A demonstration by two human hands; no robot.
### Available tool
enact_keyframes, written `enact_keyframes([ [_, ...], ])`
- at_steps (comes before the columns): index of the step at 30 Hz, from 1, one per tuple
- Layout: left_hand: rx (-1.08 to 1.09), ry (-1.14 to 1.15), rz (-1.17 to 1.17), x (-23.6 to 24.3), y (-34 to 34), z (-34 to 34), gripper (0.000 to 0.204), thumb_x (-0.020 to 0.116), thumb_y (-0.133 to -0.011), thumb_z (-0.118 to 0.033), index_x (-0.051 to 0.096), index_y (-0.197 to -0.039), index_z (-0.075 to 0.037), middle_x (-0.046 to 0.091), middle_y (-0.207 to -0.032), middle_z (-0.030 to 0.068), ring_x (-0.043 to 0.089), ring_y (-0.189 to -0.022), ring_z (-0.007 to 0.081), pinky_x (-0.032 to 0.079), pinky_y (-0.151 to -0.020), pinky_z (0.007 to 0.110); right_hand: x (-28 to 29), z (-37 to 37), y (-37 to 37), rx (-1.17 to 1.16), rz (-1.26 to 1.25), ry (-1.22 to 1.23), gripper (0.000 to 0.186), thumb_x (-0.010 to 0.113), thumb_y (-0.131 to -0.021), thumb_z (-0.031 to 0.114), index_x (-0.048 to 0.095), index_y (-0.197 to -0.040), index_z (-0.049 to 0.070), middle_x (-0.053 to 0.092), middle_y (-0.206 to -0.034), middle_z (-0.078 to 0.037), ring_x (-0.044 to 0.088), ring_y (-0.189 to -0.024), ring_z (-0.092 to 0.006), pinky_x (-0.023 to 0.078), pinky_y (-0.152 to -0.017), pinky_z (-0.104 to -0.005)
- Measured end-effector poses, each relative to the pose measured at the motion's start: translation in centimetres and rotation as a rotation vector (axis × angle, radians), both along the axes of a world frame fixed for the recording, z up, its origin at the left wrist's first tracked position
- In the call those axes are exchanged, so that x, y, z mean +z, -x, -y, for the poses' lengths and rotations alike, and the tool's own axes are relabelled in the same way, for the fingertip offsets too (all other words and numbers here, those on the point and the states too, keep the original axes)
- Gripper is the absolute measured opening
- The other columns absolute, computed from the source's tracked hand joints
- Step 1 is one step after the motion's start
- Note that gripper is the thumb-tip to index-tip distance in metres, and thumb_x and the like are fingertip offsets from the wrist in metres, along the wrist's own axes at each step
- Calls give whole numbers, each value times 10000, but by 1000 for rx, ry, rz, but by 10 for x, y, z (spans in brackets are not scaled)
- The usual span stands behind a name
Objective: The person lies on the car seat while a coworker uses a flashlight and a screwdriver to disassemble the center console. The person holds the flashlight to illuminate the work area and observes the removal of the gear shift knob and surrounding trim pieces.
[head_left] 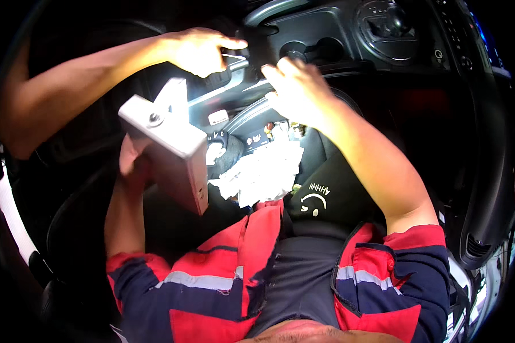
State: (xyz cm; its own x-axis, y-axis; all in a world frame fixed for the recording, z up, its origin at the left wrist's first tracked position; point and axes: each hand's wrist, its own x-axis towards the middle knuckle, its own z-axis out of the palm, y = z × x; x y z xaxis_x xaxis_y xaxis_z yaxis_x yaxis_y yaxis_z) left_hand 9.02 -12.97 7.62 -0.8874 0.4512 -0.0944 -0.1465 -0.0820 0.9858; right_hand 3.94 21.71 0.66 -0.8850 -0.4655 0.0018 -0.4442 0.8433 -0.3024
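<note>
My left hand (pixel 133 159) is closed around a white, box-shaped work light (pixel 174 137) with a round knob, mostly hidden behind it. Its beam falls on the space ahead of me. My right hand (pixel 300 94) hovers near the centre console's front edge. It is overexposed and a little blurred, but its fingers look half curled and apart, with nothing visible between them. A bundle of crumpled white paper or cloth (pixel 263 174) lies brightly lit between my arms. Small items (pixel 277 131) sit just beyond the bundle, too washed out to name.
Another person's hand (pixel 200 52) reaches in from the left and grips at a dark part beside the console. The console has cup holders (pixel 329 48) and a gear lever (pixel 397 22). Black fabric with a white smiley print (pixel 315 203) lies below my right forearm.
</note>
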Motion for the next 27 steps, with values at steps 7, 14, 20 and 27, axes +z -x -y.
enact_keyframes([
  [7, -382, 454, -191, -10, 98, -18, 610, 655, -834, -411, 490, -1237, 16, 603, -1196, 138, 599, -1088, 247, 459, -971, 380, -22, -53, 57, 33, 350, -287, 320, 687, -803, 294, 672, -959, 15, 684, -925, -180, 658, -943, -337, 512, -850, -439],
  [14, -1199, 962, -594, -63, 260, 13, 376, 594, -862, -302, 594, -1111, -20, 648, -1127, 134, 617, -1060, 249, 439, -1019, 398, -36, -58, 73, 140, 504, -489, 261, 586, -788, 221, 727, -881, 22, 706, -907, -168, 687, -849, -328, 547, -769, -422],
  [20, -1160, 751, -945, -90, 274, 58, 246, 547, -892, -230, 679, -976, -41, 684, -1058, 129, 632, -1034, 248, 431, -1048, 400, -26, -54, 74, 120, 472, -354, 276, 582, -775, 223, 683, -885, -9, 683, -912, -204, 666, -896, -359, 526, -809, -431],
  [27, -1513, 859, -1400, -74, 252, 18, 199, 542, -858, -203, 693, -831, -76, 698, -954, 94, 640, -985, 241, 450, -1027, 365, -32, -64, 81, 132, 555, -422, 311, 589, -791, 248, 675, -950, -5, 674, -1000, -205, 648, -969, -348, 511, -854, -424],
])
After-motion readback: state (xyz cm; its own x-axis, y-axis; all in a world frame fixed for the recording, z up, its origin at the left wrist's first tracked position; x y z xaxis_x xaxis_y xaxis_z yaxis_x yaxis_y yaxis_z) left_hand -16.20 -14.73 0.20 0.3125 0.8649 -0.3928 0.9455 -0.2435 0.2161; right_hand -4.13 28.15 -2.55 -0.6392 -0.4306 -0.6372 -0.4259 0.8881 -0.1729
